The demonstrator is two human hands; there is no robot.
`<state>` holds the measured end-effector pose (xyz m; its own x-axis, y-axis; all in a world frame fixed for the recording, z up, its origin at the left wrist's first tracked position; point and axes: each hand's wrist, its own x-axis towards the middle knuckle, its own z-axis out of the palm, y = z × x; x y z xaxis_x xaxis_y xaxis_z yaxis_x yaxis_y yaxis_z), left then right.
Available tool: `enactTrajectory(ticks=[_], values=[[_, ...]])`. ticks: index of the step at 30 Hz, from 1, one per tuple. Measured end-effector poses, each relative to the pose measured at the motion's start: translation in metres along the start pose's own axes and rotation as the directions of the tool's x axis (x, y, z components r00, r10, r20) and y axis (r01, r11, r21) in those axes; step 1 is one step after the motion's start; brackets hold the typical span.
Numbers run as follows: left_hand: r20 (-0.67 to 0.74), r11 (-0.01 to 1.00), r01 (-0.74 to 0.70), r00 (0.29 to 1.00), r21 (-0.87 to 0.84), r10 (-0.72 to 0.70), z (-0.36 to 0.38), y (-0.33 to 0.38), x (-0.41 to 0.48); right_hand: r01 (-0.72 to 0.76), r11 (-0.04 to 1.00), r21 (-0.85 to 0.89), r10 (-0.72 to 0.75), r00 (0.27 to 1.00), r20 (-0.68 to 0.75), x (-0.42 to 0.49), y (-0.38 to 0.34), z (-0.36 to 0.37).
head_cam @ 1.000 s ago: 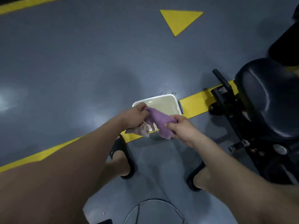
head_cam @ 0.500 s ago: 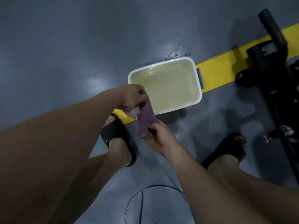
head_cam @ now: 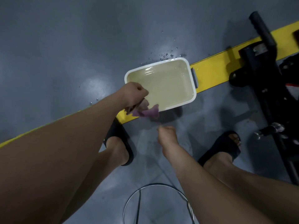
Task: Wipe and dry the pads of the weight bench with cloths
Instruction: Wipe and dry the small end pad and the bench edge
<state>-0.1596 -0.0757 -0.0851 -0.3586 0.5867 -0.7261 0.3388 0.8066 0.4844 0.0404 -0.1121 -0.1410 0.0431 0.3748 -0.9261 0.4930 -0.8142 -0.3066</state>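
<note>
Two cloths are bunched in the left hand (head_cam: 134, 96), a purple cloth (head_cam: 150, 113) and a paler one (head_cam: 144, 103) tucked against it. The fingers are curled tight around both, knuckles up, and the purple end spills out to the right of the fist. The bundle sits right at the near left corner of a white basin (head_cam: 179, 105), over its rim and the yellow floor stripe (head_cam: 215, 70) the basin rests on. The basin holds cloudy, yellowish water, and droplets (head_cam: 166, 55) speckle the grey floor (head_cam: 64, 46) just beyond its far edge.

The right hand (head_cam: 166, 135) hangs lower, near the cloths but apart from them, with nothing visible in it. It is smeared with blur, so I cannot tell whether its fingers are curled or loose.

The person stands in black sandals, the left sandal (head_cam: 119, 136) touching the stripe and the right sandal (head_cam: 223, 146) near the black bench frame (head_cam: 258, 78), which runs down the right side and crosses the stripe. A thin metal hoop (head_cam: 129, 199) lies on the floor between the legs.
</note>
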Motion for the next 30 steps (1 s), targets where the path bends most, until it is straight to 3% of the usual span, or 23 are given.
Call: enactTrajectory(ticks=[2,4,6,8,13,17,21,24,27,30], values=[[0.049,0.972,0.056,0.998,-0.228,-0.046,0.004,0.009,-0.019,0.174,0.984,0.042,-0.175,0.984,0.023,-0.020,-0.016,-0.016],[0.110,0.904,0.117,0.991,-0.411,-0.078,0.010,0.018,-0.034,0.268,0.938,0.219,-0.313,0.927,0.208,-0.041,-0.036,-0.032],[0.213,0.835,0.200,0.972,-0.512,-0.102,0.016,0.031,-0.049,0.306,0.902,0.304,-0.398,0.864,0.309,-0.056,-0.052,-0.043],[0.289,0.795,0.224,0.955,-0.564,-0.064,0.023,0.043,-0.062,0.379,0.886,0.268,-0.448,0.850,0.279,-0.062,-0.062,-0.054],[0.317,0.861,0.061,0.941,-0.505,0.120,0.028,0.040,-0.081,0.425,0.872,0.242,-0.464,0.875,0.136,-0.064,-0.074,-0.093],[0.327,0.884,0.074,0.940,-0.462,0.092,0.026,0.047,-0.095,0.403,0.887,0.226,-0.426,0.902,0.065,-0.065,-0.077,-0.119],[0.226,0.839,0.101,0.974,-0.534,0.027,0.026,0.061,-0.098,0.418,0.876,0.242,-0.449,0.889,0.091,-0.070,-0.076,-0.128],[0.144,0.774,0.034,0.987,-0.632,0.074,0.030,0.071,-0.101,0.368,0.879,0.303,-0.421,0.897,0.134,-0.077,-0.080,-0.131],[0.048,0.829,-0.126,0.982,-0.546,0.181,0.034,0.076,-0.102,0.299,0.870,0.393,-0.390,0.904,0.175,-0.077,-0.081,-0.134],[0.047,0.852,-0.197,0.967,-0.485,0.251,0.034,0.077,-0.101,0.286,0.867,0.408,-0.397,0.891,0.220,-0.078,-0.083,-0.135]])
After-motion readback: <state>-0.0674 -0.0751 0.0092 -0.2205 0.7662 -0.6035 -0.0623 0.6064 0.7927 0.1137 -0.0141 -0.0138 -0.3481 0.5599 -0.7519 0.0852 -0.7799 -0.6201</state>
